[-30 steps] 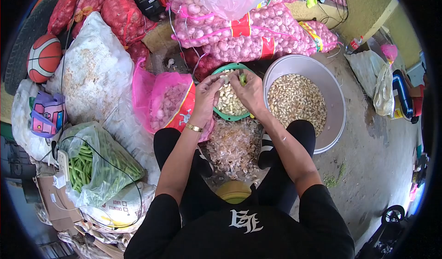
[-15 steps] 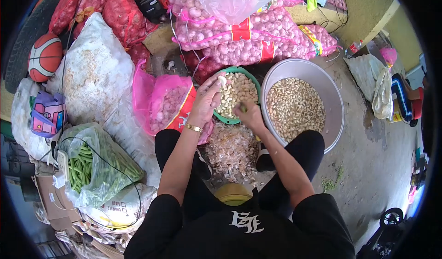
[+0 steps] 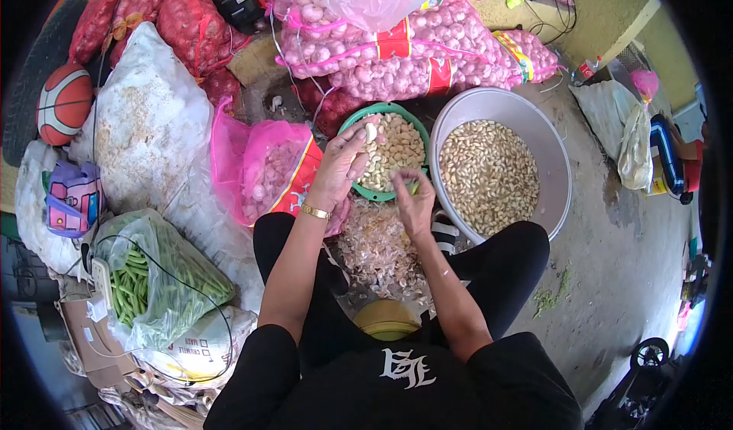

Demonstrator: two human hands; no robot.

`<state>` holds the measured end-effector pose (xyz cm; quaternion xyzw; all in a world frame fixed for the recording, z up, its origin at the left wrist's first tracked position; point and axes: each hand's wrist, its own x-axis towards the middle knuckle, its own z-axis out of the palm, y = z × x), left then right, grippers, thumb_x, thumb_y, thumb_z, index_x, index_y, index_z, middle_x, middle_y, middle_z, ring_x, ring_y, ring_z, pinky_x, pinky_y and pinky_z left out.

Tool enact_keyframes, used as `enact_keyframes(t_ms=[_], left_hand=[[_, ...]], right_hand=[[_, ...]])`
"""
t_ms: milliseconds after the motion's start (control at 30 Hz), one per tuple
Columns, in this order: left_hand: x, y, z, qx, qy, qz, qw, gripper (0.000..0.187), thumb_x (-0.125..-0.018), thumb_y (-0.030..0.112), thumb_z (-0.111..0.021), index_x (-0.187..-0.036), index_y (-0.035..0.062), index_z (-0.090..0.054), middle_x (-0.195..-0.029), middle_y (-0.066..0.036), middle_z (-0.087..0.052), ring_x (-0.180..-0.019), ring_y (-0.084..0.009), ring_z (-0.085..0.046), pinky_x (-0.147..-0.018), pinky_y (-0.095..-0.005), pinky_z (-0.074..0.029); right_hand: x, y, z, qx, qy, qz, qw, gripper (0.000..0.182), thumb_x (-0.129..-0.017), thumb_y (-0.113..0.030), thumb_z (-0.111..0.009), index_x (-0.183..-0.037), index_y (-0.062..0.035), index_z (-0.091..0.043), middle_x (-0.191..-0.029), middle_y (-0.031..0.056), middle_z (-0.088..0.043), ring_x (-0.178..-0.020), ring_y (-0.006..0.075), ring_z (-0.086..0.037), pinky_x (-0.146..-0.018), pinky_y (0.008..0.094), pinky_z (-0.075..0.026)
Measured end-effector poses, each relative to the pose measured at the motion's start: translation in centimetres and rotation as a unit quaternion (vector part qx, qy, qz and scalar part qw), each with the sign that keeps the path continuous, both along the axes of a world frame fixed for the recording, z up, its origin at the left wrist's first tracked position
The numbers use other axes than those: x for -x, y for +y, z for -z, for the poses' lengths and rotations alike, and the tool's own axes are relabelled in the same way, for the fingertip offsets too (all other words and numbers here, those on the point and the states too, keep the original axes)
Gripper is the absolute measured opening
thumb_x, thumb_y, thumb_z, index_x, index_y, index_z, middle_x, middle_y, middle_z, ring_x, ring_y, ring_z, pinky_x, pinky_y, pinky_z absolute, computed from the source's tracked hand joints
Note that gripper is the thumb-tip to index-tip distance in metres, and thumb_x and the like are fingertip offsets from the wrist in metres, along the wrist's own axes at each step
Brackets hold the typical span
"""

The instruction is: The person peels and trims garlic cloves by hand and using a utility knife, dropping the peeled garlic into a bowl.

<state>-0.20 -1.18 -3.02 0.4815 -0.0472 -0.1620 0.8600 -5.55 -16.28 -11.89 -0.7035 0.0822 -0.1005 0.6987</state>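
Pinched in the fingertips of my left hand (image 3: 340,168) is a pale garlic clove (image 3: 371,133), held over the left side of a green basin (image 3: 422,124). Peeled garlic cloves (image 3: 401,141) fill that basin. My right hand (image 3: 414,207) is closed at the basin's front edge around a small yellow-green thing (image 3: 413,189), mostly hidden by the fingers; I cannot tell its kind. To the right stands a large grey tub (image 3: 556,178) of unpeeled cloves (image 3: 489,170). Below my hands, between my feet, lies a heap of papery garlic skins (image 3: 379,250).
Full pink mesh sacks of garlic (image 3: 427,48) are stacked behind the basins. An opened pink sack (image 3: 267,170) sits left of my left hand. Farther left are a bag of green beans (image 3: 156,281), a basketball (image 3: 66,104) and white sacks (image 3: 153,113).
My right hand has turned and drawn back slightly toward me, from over the cloves to the basin's front edge. My left hand keeps hold of the clove. My right knee has shifted outward.
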Motion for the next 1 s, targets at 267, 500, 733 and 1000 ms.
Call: enact_keyframes(t_ms=[267, 500, 733, 1000], left_hand=[[0.7, -0.3, -0.1, -0.065, -0.007, -0.011, 0.998, 0.034, -0.099, 0.020, -0.051, -0.129, 0.0040, -0.055, -0.100, 0.004, -0.063, -0.046, 0.0026, -0.031, -0.039, -0.0138, -0.022], [0.4, 0.8, -0.5, -0.143, -0.056, -0.007, 0.988, 0.034, -0.099, 0.022, -0.052, -0.127, 0.0042, -0.058, -0.086, 0.006, -0.065, -0.047, 0.0025, -0.028, -0.041, -0.0136, -0.023], [0.3, 1.0, -1.2, -0.144, -0.056, -0.021, 0.988, 0.034, -0.100, 0.022, -0.050, -0.128, 0.0047, -0.057, -0.079, 0.007, -0.059, -0.047, 0.0023, -0.028, -0.041, -0.0139, -0.024], [-0.2, 0.9, 0.6, -0.187, -0.079, 0.007, 0.979, 0.036, -0.097, 0.020, -0.055, -0.130, 0.0045, -0.056, -0.068, 0.009, -0.054, -0.047, 0.0021, -0.028, -0.042, -0.0168, -0.023]], right_hand=[[-3.7, 0.9, -7.6, 0.045, -0.253, 0.004, 0.966, 0.015, -0.075, 0.002, -0.075, -0.089, -0.0020, -0.070, -0.091, 0.0082, -0.062, -0.087, 0.0173, -0.059, -0.077, 0.0278, -0.047], [-5.0, 0.7, -6.9, 0.020, -0.180, -0.031, 0.983, 0.009, -0.082, -0.003, -0.071, -0.090, 0.0000, -0.068, -0.085, 0.0070, -0.064, -0.082, 0.0139, -0.059, -0.075, 0.0272, -0.046], [-5.4, -0.1, -8.3, -0.080, -0.096, -0.081, 0.989, 0.012, -0.086, -0.010, -0.070, -0.092, 0.0009, -0.068, -0.087, 0.0046, -0.067, -0.080, 0.0098, -0.058, -0.075, 0.0276, -0.046], [-5.9, -1.0, -8.0, -0.111, 0.023, -0.152, 0.982, 0.021, -0.087, -0.017, -0.071, -0.091, 0.0034, -0.069, -0.081, 0.0059, -0.067, -0.071, 0.0097, -0.057, -0.064, 0.0236, -0.045]])
